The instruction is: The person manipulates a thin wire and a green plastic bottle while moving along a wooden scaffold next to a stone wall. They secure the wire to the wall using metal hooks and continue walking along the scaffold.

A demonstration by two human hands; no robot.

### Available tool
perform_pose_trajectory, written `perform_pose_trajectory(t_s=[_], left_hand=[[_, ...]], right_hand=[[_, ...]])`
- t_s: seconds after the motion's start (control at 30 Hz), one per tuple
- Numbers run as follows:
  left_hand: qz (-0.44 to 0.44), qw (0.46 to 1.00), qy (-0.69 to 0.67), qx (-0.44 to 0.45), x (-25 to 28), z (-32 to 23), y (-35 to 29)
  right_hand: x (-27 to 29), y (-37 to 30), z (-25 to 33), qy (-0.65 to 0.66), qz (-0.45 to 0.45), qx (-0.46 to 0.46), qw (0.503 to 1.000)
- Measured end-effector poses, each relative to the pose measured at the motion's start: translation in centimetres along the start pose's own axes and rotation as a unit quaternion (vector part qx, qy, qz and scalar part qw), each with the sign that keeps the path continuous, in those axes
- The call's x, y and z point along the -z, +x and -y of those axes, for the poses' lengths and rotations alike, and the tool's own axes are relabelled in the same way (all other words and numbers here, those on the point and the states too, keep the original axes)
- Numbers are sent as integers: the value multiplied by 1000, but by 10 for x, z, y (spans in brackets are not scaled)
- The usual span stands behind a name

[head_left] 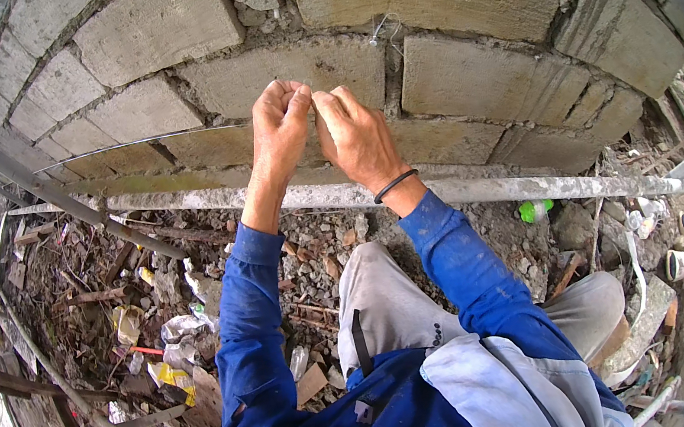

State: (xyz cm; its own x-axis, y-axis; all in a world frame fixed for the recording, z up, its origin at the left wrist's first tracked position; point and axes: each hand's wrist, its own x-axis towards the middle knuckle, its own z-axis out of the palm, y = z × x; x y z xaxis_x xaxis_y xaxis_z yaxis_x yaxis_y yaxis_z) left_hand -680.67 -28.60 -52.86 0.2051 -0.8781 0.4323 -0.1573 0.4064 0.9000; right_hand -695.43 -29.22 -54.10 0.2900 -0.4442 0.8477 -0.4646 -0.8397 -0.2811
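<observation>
My left hand (281, 126) and my right hand (356, 137) are raised close together before a block wall (287, 73). Both are closed, fingertips pinched and nearly touching. Whatever is between the fingers is too small or hidden to make out. From the left, a thin pale line (148, 140), string or wire, runs along the wall toward my left wrist; whether it reaches the fingers I cannot tell. Up and to the right of my hands, a metal nail or bolt (373, 39) sticks out of a joint, with a loose loop of thin wire or string (394, 27) by it.
A pale pipe (478, 187) crosses low along the wall. Rubble (304, 254) and litter cover the ground, with a green bottle (536, 210) on the right. Bent poles (50, 189) stand at the left. Another person's leg and shoe (678, 264) show at the right edge.
</observation>
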Motion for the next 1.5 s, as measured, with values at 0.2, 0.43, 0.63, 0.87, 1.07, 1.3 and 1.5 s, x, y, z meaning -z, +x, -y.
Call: perform_pose_trajectory(t_s=[0.2, 0.43, 0.63, 0.87, 1.07, 1.3, 1.5], left_hand=[[19, 1000, 3, 6, -15, -6, 0], [78, 992, 102, -16, -21, -21, 11], [101, 989, 102, -31, -40, -27, 28], [101, 990, 87, -50, -62, -31, 39], [76, 994, 79, -28, -23, -34, 24], [31, 996, 78, -22, 84, -45, 18], [-3, 972, 221, -75, 182, -60, 11]], right_hand=[[12, 14, -24, 71, -26, -2, 997], [41, 27, -50, 242, 75, -153, 955], [49, 27, -38, 195, -23, -207, 959], [51, 28, -43, 172, -97, -214, 957], [32, 30, -30, 134, -117, -69, 982], [-50, 62, 28, 371, -116, -135, 911], [-122, 98, 88, 591, -27, -267, 761]])
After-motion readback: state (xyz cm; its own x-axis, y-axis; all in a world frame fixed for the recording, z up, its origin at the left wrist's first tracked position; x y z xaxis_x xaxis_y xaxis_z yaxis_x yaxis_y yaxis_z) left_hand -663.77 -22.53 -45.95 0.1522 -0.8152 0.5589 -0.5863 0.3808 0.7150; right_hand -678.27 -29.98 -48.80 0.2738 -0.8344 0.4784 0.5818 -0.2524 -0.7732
